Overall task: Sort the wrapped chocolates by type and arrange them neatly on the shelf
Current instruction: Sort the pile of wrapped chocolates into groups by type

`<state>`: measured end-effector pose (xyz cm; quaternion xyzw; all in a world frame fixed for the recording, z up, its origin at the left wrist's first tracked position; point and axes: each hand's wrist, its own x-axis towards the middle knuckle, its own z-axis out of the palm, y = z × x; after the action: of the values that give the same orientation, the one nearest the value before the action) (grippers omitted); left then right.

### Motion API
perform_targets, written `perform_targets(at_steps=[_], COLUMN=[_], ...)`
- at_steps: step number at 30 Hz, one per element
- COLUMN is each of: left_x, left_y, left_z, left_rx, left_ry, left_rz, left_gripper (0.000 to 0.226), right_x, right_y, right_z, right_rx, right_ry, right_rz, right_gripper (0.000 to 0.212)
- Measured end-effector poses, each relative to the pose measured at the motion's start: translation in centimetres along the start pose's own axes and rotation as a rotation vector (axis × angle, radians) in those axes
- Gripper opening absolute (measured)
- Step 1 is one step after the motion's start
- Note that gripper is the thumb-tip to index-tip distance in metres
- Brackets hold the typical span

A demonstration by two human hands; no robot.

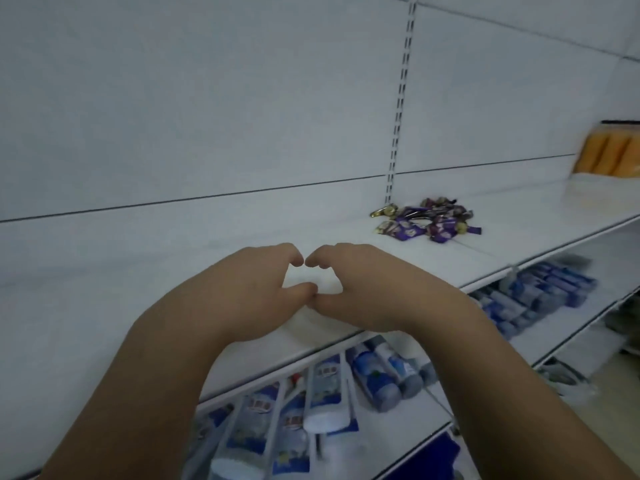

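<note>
Curling inward, the fingers of your left hand [249, 296] and right hand [370, 292] grip nothing; the thumbs meet tip to tip over the white shelf [138, 282], with bare surface showing in the gap. Both hands sit well apart from the wrapped chocolates [429, 220], heaped to your right near the slotted upright [398, 116]. Reach across carelessly and a forearm could sweep pieces over the shelf's front edge onto the blue-and-white bottles [381, 372] below. Grab a handful and you likely mix the types, since the glossy wrappers probably slide on each other. The heap looks jumbled: mostly purple wrappers with twisted ends, and one gold-wrapped piece [384, 211] at its left edge. Finer types are too blurred to tell.
</note>
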<state>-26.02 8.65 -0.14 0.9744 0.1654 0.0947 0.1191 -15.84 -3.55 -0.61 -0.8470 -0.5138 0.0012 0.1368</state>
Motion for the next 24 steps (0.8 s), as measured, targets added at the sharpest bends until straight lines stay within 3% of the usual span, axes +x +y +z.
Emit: perform_targets(at_steps=[9,19,24], left_x=[8.8,17.6,22.5], left_y=[11.6,15.5,17.0], left_z=[3.8,4.2,5.6], left_rx=[-0.010,0.183,0.323], left_ry=[-0.141,-0.215,-0.304], left_rz=[0.054,0.072,0.087], left_gripper=[0.048,0.046,0.042], right_x=[-3.7,-1.3,2.7], right_y=[14.5,23.2,26.9], right_z=[-4.6,-6.3,-7.0], right_rx=[-0.027,-0.073,-0.098], right_ry=[-0.016,-0.028,0.018], right_rz=[0.126,0.184,0.183], right_gripper=[0.055,0.051,0.037])
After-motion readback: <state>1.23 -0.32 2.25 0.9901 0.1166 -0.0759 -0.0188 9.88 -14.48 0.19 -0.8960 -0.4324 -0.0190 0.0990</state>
